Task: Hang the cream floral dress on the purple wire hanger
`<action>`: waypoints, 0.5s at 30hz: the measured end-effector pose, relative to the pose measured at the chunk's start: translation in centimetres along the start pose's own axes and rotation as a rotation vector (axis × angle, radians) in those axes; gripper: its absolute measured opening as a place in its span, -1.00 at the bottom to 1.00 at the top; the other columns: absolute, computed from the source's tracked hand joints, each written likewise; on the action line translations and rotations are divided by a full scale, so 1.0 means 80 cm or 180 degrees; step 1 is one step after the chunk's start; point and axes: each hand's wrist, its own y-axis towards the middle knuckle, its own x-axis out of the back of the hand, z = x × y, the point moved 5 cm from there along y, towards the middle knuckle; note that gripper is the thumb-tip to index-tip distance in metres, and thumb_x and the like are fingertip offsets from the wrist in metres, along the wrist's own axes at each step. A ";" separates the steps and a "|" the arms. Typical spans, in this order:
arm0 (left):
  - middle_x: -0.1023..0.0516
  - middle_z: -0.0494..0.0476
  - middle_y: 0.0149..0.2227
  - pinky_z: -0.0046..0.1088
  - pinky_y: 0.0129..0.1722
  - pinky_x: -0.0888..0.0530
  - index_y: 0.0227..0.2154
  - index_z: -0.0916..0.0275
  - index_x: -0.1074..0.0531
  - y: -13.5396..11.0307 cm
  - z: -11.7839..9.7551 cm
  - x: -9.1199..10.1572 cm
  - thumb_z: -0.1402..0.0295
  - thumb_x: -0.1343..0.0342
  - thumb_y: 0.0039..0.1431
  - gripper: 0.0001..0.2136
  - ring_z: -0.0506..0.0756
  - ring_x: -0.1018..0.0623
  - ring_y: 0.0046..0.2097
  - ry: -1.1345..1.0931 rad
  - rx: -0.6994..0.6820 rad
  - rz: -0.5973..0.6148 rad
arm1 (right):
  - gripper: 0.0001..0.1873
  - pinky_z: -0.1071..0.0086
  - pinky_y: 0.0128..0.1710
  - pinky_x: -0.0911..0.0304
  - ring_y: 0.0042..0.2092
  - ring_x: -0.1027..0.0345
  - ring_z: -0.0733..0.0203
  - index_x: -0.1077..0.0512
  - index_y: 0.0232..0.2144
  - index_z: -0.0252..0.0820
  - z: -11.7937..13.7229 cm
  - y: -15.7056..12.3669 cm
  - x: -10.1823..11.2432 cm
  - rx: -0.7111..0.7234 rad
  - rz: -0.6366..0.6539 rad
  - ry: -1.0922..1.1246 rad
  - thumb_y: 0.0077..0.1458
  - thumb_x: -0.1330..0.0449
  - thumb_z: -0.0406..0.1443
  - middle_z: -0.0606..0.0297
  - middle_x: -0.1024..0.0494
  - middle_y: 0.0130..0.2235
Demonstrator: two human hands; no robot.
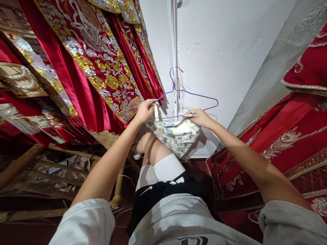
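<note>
A purple wire hanger (196, 93) hangs by its hook against a white vertical pole or cable at the wall. Below it is a white garment with a blue and green floral print (176, 136), its top edge gathered near the hanger's lower bar. My left hand (146, 110) is closed at the hanger's left end, pinching the garment's strap-like upper edge there. With fingers closed, my right hand (201, 118) grips the other side of the garment's top, under the hanger's right arm. The hanger's right end is bare. My fingertips are partly hidden by cloth.
Red embroidered hangings with gold and silver flowers (112, 78) fill the left. Red beaded garments (268, 143) hang close on the right, near a translucent cover (265, 68). A bamboo frame (56, 170) stands at lower left. The white wall (217, 37) is directly ahead.
</note>
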 end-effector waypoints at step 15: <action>-0.52 0.22 -0.25 -0.33 -0.10 -0.38 -0.30 0.26 -0.42 0.006 0.032 0.049 0.22 -0.06 0.25 -0.80 0.17 -0.47 -0.19 0.0395 0.0733 -0.0297 | -0.57 0.19 -0.37 -0.43 -0.36 -0.51 0.02 -0.58 -0.41 -0.25 -0.006 0.002 0.109 -0.0869 0.0267 0.1573 -0.19 -0.51 -0.03 0.11 -0.62 -0.41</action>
